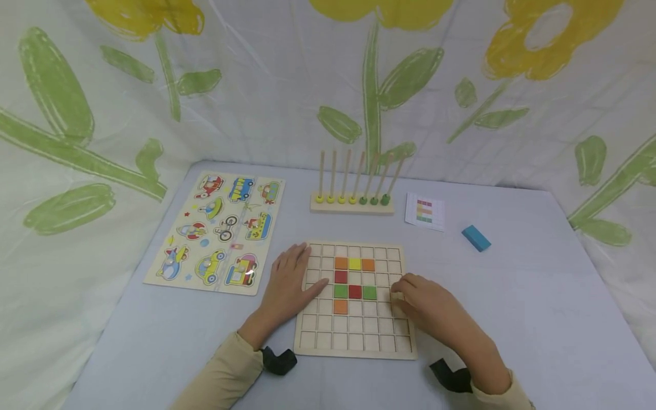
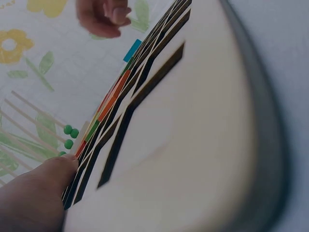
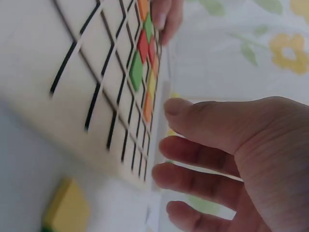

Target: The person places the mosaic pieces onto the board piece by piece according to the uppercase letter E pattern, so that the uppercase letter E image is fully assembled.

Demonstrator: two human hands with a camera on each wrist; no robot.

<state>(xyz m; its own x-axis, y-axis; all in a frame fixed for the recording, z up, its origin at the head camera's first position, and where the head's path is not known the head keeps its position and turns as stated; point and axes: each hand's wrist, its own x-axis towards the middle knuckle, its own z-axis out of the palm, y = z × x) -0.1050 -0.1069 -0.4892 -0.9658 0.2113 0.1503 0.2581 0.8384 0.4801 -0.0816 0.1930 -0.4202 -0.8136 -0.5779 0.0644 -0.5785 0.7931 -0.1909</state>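
Observation:
A wooden grid board [image 1: 356, 341] lies flat, with orange, yellow, red and green square tiles [image 1: 355, 291] in some of its cells. My left hand [image 1: 289, 285] rests at the board's left edge, its thumb lying over the cells. At the right edge hovers my right hand [image 1: 427, 304], fingers loosely bent. In the right wrist view, thumb and fingers of that right hand [image 3: 217, 154] are apart, and I make out nothing held between them. A blurred yellow piece [image 3: 68, 205] with green below it lies beside the board there; in the head view it seems hidden by the right hand.
A peg puzzle of vehicles [image 1: 215, 233] lies at the left. Behind the board stands a rack of rods with yellow and green beads [image 1: 352, 205]. A printed pattern card [image 1: 425, 212] and a blue block [image 1: 476, 238] are at the back right. A flower-printed curtain closes off the back.

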